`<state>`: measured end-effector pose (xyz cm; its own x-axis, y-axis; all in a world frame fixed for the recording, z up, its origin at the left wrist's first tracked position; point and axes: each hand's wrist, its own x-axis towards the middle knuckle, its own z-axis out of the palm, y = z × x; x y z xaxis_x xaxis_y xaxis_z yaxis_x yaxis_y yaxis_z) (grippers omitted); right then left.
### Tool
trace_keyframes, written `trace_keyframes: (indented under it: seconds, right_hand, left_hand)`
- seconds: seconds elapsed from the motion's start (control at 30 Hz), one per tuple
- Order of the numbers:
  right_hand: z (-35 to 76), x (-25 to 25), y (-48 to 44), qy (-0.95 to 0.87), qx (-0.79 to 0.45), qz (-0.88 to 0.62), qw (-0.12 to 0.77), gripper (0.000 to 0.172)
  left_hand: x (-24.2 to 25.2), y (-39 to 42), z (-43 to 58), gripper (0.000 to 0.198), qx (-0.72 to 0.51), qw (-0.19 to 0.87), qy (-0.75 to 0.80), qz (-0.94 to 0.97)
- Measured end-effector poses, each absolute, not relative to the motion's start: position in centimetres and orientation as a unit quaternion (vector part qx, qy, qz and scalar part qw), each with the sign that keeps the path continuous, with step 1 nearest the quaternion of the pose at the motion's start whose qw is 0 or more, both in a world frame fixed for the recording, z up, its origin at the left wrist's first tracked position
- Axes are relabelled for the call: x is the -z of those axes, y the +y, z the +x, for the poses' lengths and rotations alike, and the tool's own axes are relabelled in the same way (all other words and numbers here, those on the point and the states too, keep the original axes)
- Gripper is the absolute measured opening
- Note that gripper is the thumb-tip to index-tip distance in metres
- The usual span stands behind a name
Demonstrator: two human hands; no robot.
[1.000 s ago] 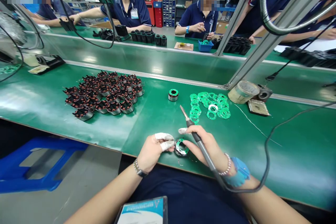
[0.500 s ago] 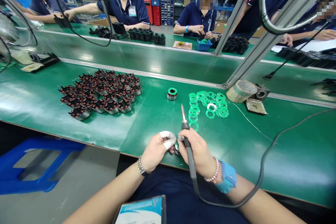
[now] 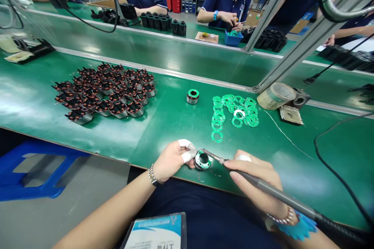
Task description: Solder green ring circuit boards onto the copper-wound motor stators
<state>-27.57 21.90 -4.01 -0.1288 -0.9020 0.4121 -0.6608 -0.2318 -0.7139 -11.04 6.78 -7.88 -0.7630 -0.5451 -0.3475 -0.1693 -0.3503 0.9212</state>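
My left hand (image 3: 170, 162), white covers on its fingertips, is closed at the left edge of a motor stator (image 3: 199, 162) topped by a green ring-shaped circuit board. The stator rests near the table's front edge. A soldering iron (image 3: 280, 193) lies in the grip of my right hand (image 3: 260, 175), its tip at the upper edge of the ring board, close to my left fingertips. Whether a thin wire is also pinched in the left fingers, I cannot make out. Another stator with a green board (image 3: 193, 97) stands farther back.
Many wound stators (image 3: 102, 89) are grouped at left. Loose green ring boards (image 3: 216, 136) lie at right, near a round tub (image 3: 276, 96) and a small tray (image 3: 291, 114). A thin wire (image 3: 286, 134) lies on the table. A metal frame post (image 3: 277, 62) rises behind; co-workers sit beyond.
My right hand has moved right and swung the soldering iron from pointing away to pointing left, its tip now at the board. The stator under my left hand has come into plain view.
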Motion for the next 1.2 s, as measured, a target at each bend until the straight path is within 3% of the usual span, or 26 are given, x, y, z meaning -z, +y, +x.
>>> trace_keyframes:
  seconds: [0.2, 0.83, 1.0, 1.1, 1.2]
  right_hand:
    - [-27.5, 4.1, 21.3, 0.609, 0.434, -0.638, 0.182, 0.020]
    - [-27.6, 4.0, 20.3, 0.597, 0.447, -0.651, 0.140, 0.025]
    - [-27.2, 4.9, 18.2, 0.563, 0.365, -0.704, 0.232, 0.032]
    - [-27.2, 5.3, 17.8, 0.557, 0.343, -0.711, 0.258, 0.034]
    - [-27.2, 5.9, 17.9, 0.567, 0.353, -0.700, 0.251, 0.034]
  left_hand:
    - [8.1, 6.6, -11.0, 0.017, 0.752, 0.113, -0.566, 0.319]
    - [8.0, 6.6, -11.1, 0.018, 0.758, 0.111, -0.556, 0.323]
    - [8.3, 6.6, -11.0, 0.016, 0.746, 0.117, -0.576, 0.313]
    - [8.3, 6.5, -9.9, 0.013, 0.662, 0.176, -0.671, 0.284]
    - [8.3, 6.7, -8.5, 0.017, 0.491, 0.215, -0.830, 0.151]
